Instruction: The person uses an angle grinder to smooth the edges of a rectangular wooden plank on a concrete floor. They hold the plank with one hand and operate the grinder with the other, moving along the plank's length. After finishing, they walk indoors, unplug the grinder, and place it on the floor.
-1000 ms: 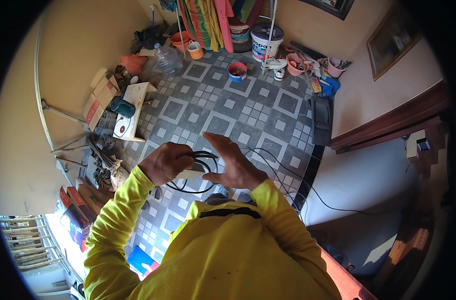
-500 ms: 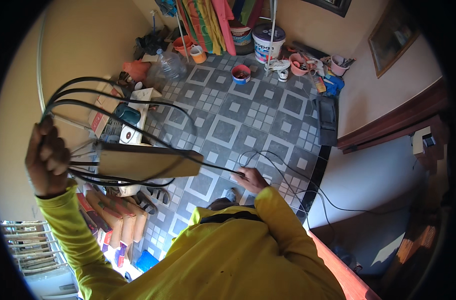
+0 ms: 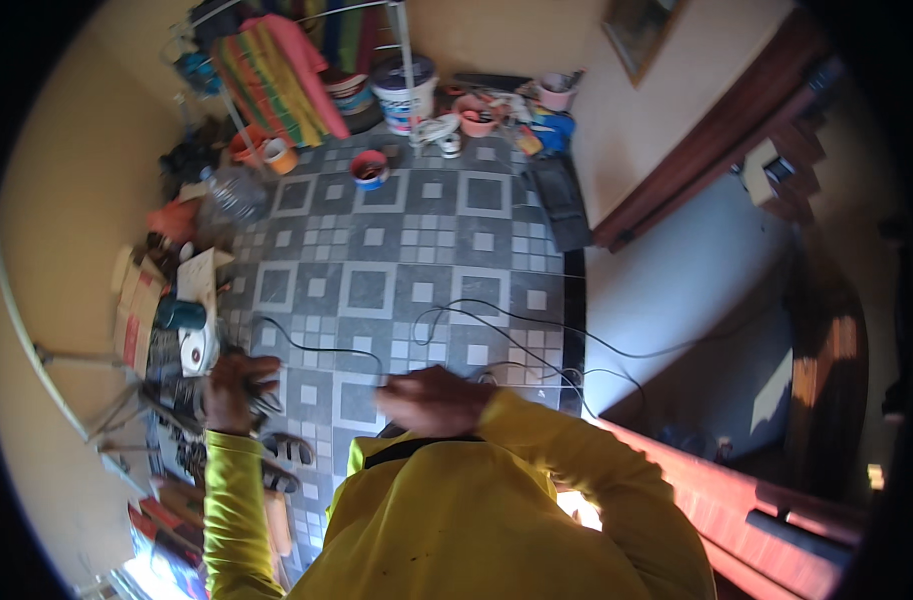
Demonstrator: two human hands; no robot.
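Observation:
My left hand is closed at the left of my body, with several dark strands of a coiled black cable showing beside and below its fingers. A free stretch of black cable curves from near that hand across to my right hand. In front of my waist, the right hand is closed round this cable, its fingers slightly blurred. More thin cable lies in loose loops on the patterned tile floor and runs right, through the doorway. Much of the coil is hidden by the left hand.
A drying rack with striped cloths, a white bucket and a small red-blue tub stand at the far side. Clutter with a clear bottle lines the left wall. Sandals lie near my left forearm.
My left hand has come down and inward from high at the left, and the wide cable loops have dropped together. My right hand has moved left, nearer to it. The view has turned right.

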